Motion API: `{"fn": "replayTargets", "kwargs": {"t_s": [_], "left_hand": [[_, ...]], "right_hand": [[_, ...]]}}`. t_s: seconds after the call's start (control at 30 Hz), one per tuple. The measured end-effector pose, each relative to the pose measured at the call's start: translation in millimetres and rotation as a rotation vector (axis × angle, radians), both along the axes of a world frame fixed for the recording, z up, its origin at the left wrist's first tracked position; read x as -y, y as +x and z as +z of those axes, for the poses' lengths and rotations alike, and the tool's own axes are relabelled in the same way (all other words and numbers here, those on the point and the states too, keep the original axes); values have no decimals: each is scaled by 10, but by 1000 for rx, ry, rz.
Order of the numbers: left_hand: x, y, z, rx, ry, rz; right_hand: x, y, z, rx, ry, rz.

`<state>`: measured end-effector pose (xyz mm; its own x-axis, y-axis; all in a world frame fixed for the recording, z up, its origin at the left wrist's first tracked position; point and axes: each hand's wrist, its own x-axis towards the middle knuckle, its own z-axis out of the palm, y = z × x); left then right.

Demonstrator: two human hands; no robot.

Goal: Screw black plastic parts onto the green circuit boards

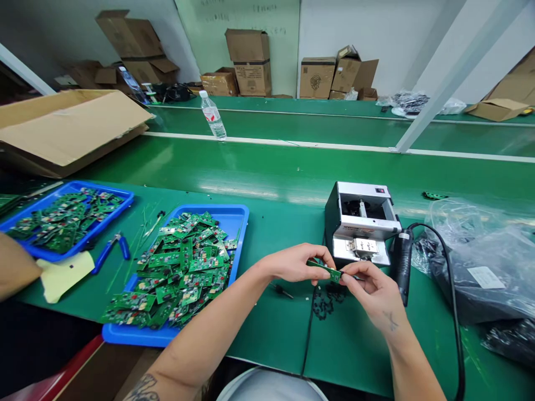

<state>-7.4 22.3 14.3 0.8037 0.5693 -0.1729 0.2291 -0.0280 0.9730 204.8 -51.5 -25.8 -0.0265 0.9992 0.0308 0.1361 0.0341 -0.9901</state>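
Note:
My left hand (292, 264) and my right hand (370, 289) pinch opposite ends of a narrow green circuit board (328, 270) above the green bench top (276, 340). Just behind them stands a small grey-and-black benchtop machine (359, 223) with a metal clamp at its front. A black corded handheld tool (402, 267) lies to the right of my right hand. Small black pieces (328, 299) are scattered below my hands. A blue tray (200, 217) piled with green circuit boards sits to the left of my left hand.
A second blue tray (67, 223) of boards sits farther left, beside blue-handled cutters (111, 252) and a yellow paper (67, 275). A co-worker's arm (14, 267) enters at the left edge. Plastic bags (476, 267) lie right; cardboard boxes (251, 61) and a water bottle (213, 115) stand behind.

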Motion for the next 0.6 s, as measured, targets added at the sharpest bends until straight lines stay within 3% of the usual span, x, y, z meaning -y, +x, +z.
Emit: {"fn": "replayTargets", "kwargs": {"t_s": [0.6], "left_hand": [[6, 10, -17, -65, 80, -24]], "right_hand": [[17, 17, 26, -14, -25, 63]]}}
